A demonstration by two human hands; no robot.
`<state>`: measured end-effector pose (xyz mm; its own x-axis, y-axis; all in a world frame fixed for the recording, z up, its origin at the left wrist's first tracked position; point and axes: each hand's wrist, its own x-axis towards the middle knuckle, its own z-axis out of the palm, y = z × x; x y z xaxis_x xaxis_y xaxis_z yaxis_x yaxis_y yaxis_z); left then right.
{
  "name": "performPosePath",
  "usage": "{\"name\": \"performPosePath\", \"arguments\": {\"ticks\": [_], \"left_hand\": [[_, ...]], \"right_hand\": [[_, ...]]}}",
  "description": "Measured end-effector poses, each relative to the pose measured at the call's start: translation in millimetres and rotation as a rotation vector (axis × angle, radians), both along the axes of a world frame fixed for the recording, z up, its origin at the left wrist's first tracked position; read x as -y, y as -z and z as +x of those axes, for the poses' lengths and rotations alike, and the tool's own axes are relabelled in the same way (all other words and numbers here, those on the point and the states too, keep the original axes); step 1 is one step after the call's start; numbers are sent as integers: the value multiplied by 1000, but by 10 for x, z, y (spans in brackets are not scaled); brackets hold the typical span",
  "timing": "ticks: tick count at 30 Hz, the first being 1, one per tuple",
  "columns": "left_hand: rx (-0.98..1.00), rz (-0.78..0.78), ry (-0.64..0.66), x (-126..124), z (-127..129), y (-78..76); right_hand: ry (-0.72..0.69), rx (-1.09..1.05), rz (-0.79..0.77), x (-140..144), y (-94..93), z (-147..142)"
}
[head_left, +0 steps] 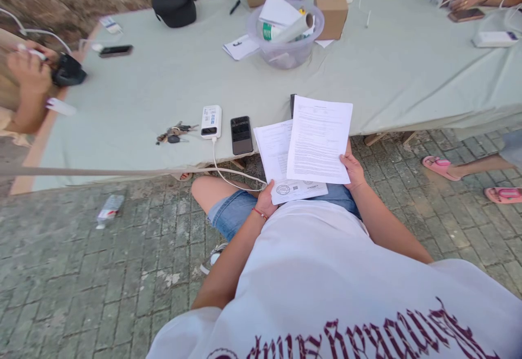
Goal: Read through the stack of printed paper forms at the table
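Since the long table [134,98] stretches across the view, its near edge runs just beyond the person's lap [232,212], presumably to put things within reach. Toward its far side stands the wide plastic bowl [284,60], heaped with loose papers [278,11] and a roll [297,27], probably to keep them together.

The upper sheet [320,141] is held up over the lap and the table's near edge, overlapping the stamped paper [282,190]; how many sheets lie beneath, I cannot tell. The right hand [352,169] has its grip closed on the upper sheet's right edge, which seems to leave the print in view. The left hand [266,200] has its grip clamped on the stamped paper's lower left corner, likely to steady it.

Left of these, the phone [242,135] lies close to the near edge, the power bank [211,122] beside it, then the keys [175,132]. A white cable [218,166] loops from the power bank over the edge toward the left hand, so sideways room looks tight there; broad cloth spreads between phone and bowl.
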<state>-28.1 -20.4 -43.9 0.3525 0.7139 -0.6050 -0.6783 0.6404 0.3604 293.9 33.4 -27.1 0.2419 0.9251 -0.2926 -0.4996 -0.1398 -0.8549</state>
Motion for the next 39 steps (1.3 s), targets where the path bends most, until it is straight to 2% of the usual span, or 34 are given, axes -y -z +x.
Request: {"name": "performPosePath", "arguments": {"ticks": [6, 16, 23, 39], "left_hand": [[-11, 3, -3, 1, 4, -6], [-6, 48, 3, 4, -9, 89], [-7, 35, 8, 16, 1, 81], [-15, 41, 5, 34, 3, 73]], "right_hand": [[-9, 16, 1, 11, -20, -6], [-34, 108, -15, -7, -40, -30], [-26, 138, -12, 20, -67, -70], [-103, 284, 42, 51, -192, -314]]}}
